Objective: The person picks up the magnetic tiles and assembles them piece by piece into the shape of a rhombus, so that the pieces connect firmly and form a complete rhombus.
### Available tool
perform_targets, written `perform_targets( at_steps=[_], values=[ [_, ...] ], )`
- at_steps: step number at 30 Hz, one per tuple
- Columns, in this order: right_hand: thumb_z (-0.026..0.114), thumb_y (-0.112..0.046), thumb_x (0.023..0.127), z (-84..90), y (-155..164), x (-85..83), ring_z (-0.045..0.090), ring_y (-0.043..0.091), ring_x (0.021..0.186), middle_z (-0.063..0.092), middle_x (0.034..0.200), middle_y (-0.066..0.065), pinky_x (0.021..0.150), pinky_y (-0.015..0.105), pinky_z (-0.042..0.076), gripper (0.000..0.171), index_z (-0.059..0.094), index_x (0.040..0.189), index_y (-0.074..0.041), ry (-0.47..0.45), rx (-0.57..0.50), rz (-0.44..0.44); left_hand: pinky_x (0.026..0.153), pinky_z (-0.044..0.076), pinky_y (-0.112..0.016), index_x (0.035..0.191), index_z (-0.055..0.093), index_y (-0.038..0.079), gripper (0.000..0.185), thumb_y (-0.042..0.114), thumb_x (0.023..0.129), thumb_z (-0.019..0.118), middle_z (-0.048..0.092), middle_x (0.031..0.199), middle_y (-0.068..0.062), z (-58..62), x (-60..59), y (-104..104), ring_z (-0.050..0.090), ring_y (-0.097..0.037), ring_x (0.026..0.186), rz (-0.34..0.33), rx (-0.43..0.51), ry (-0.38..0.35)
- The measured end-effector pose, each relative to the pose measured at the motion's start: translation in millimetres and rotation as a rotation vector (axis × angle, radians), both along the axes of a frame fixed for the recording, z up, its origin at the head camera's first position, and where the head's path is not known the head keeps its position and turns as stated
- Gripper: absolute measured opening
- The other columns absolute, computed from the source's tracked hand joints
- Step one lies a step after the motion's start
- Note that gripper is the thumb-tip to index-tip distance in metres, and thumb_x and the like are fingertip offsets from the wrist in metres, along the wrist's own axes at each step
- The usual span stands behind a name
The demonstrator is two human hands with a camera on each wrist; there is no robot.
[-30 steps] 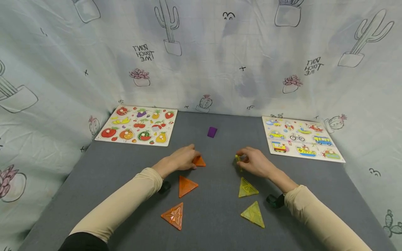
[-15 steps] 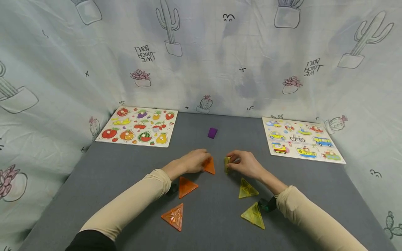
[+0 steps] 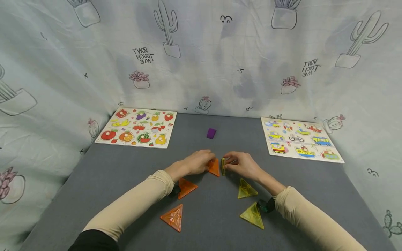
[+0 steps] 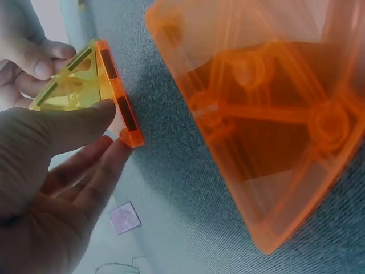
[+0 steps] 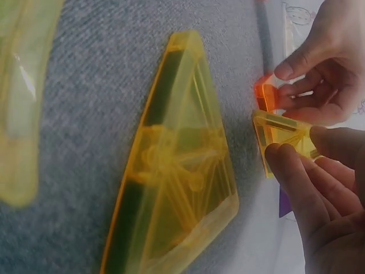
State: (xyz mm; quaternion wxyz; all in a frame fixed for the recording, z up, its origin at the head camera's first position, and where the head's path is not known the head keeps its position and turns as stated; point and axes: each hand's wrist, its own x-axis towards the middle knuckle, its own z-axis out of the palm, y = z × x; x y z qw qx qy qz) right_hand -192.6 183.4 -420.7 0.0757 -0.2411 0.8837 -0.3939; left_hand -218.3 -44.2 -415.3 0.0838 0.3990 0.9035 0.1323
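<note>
While both hands pinch | orange triangle (image 3: 215, 167) upright, edge-to-edge | yellow triangle (image 3: 223, 166) upright, apex up

cactus-print cloth walls (image 3: 201, 52), grey table (image 3: 94, 174)

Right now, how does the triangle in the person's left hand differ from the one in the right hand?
The orange triangle is pinched by the left hand; the yellow triangle by the right hand. From the head view the orange one shows its face, the yellow one only its thin edge. Both are translucent tiles held upright, edges meeting.
</note>
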Motion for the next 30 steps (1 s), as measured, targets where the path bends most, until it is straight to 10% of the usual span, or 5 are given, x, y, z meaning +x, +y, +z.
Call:
perform_targets(
  at_steps=[14,25,30],
  values=[
    [0.071,-0.021,0.09,-0.8,-11,0.3,0.071,0.021,0.087,0.072,0.108,0.014,0.069,0.026,0.056,0.042,0.061,0.127,-0.003,0.12,0.125,0.057,0.066,0.043,-0.024,0.129,0.059,0.013,0.044,0.026,0.089,0.073,0.06,0.098,-0.004,-3.7,5.3,9,0.054,-0.012,0.078,-0.041,-0.044,0.05],
    [0.071,-0.019,0.089,-0.4,-11,-1.2,0.07,0.021,0.088,0.072,0.109,0.013,0.071,0.028,0.057,0.038,0.065,0.123,-0.002,0.123,0.15,0.045,0.081,0.053,-0.034,0.124,0.064,0.013,0.044,0.02,0.084,0.078,0.062,0.106,-0.007,-3.7,4.2,5,0.061,-0.021,0.094,-0.036,-0.095,0.035],
    [0.072,-0.015,0.088,-1.2,-12,-0.8,0.069,0.017,0.08,0.073,0.103,0.013,0.066,0.026,0.055,0.036,0.066,0.12,0.001,0.169,0.157,0.051,0.08,0.053,-0.033,0.117,0.071,0.016,0.029,0.023,0.089,0.072,0.063,0.103,-0.008,-2.1,6.7,5,0.061,-0.021,0.089,-0.126,-0.177,0.161]
  ],
)
